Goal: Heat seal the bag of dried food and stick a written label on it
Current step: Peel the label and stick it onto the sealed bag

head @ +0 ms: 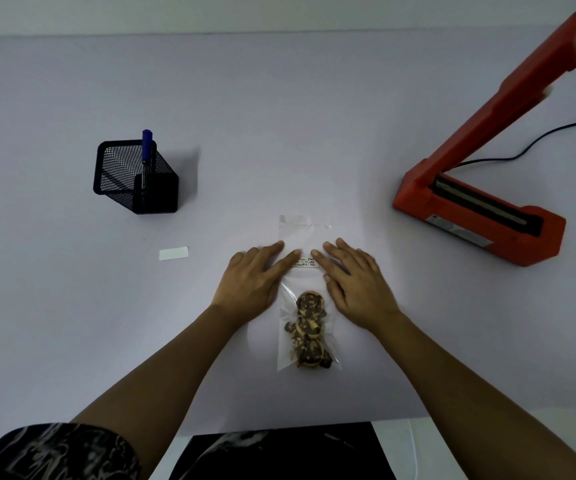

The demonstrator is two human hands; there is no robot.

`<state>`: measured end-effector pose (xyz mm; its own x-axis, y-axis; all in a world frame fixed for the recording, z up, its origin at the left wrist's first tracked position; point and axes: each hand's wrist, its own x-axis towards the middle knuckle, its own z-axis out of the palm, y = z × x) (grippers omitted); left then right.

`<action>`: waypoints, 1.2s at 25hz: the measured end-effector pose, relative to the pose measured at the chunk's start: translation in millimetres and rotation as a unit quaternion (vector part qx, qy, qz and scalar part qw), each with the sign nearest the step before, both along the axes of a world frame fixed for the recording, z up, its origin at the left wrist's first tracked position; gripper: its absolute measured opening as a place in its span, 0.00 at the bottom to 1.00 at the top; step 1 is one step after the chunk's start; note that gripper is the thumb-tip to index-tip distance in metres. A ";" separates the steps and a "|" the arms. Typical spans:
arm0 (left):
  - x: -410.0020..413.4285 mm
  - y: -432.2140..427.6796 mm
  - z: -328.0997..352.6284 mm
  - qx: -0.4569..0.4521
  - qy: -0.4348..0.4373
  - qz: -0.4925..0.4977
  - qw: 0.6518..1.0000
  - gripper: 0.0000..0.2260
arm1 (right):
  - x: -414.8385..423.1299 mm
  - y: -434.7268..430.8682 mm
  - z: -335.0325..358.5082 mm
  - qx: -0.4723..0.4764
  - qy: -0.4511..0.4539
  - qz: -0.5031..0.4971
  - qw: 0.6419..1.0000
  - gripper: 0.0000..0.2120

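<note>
A clear plastic bag (305,237) lies flat in front of me, with brown and tan dried food (309,332) bunched in its near half. Across its middle sits a white written label (306,262). My left hand (252,280) lies flat with straight fingers, its fingertips pressing the label's left end. My right hand (354,277) lies flat the same way, its fingertips pressing the label's right end. Both palms rest on the table on either side of the bag.
An orange heat sealer (480,202) stands at the right with its arm raised and a black cable behind it. A black mesh pen holder (134,176) with a blue marker (147,147) stands at the left. A white paper strip (173,253) lies near it.
</note>
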<state>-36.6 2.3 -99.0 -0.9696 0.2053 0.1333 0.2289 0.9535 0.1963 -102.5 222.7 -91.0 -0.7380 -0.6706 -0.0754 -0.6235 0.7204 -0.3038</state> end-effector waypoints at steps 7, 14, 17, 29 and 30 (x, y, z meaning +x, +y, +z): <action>-0.9 3.2 6.2 0.003 -0.016 0.017 1.000 0.20 | -2.4 -3.1 8.4 0.001 -0.051 0.001 0.999 0.25; 2.0 25.1 40.0 0.266 -0.138 0.270 0.915 0.19 | 12.4 -9.8 40.4 -0.153 -0.134 -0.131 0.970 0.21; 11.5 37.8 56.0 0.364 -0.230 0.367 0.825 0.25 | 37.7 -10.3 53.6 -0.153 -0.239 -0.268 0.921 0.28; 4.1 7.4 81.3 0.544 -0.219 0.354 0.729 0.18 | 56.1 -58.8 74.1 -0.252 -0.335 -0.362 0.833 0.29; -4.9 0.3 84.5 0.540 -0.203 0.351 0.737 0.18 | 48.5 -67.6 77.8 -0.265 -0.328 -0.365 0.830 0.29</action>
<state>-41.6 2.6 -14.5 -0.7907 -0.3799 -0.4800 -0.5343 0.0455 0.8441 -54.0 155.1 -13.2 -0.8789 -0.1302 -0.4589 0.3455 0.4895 -0.8007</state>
